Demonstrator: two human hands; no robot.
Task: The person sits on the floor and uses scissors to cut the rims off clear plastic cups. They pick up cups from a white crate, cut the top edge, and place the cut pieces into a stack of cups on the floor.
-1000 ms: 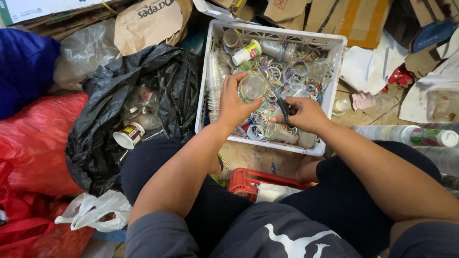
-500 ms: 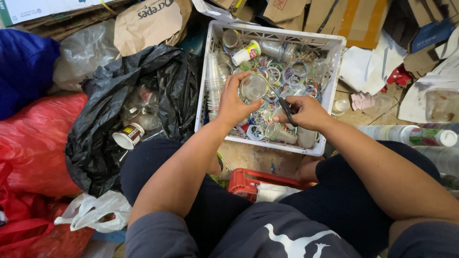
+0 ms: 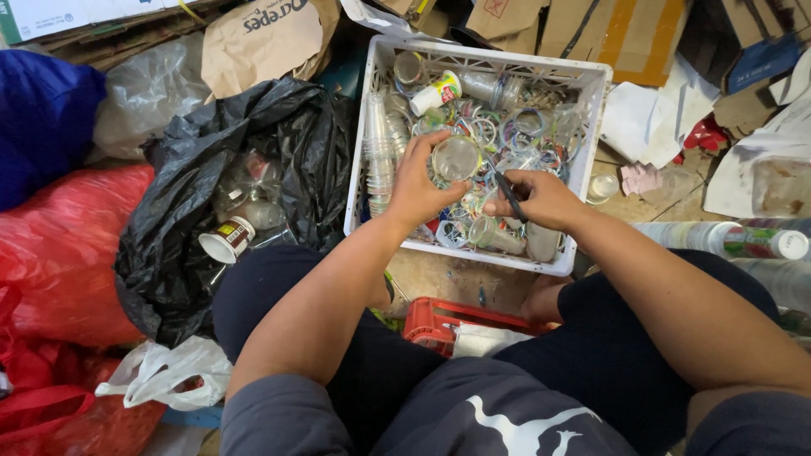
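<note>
1. Clear plastic cup (image 3: 456,158): pinched at the rim by the left hand (image 3: 420,181), above the white crate (image 3: 591,127).
2. Right hand (image 3: 545,198): closed around a dark tool (image 3: 509,196).
3. Change from the earlier frames: almost none is seen; the same grips are kept.

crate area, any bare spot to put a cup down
Bare floor shows between the white crate and the red basket. The crate is packed with cups and rings; the left hand holds a clear cup, the black bag crowds its left.
</note>
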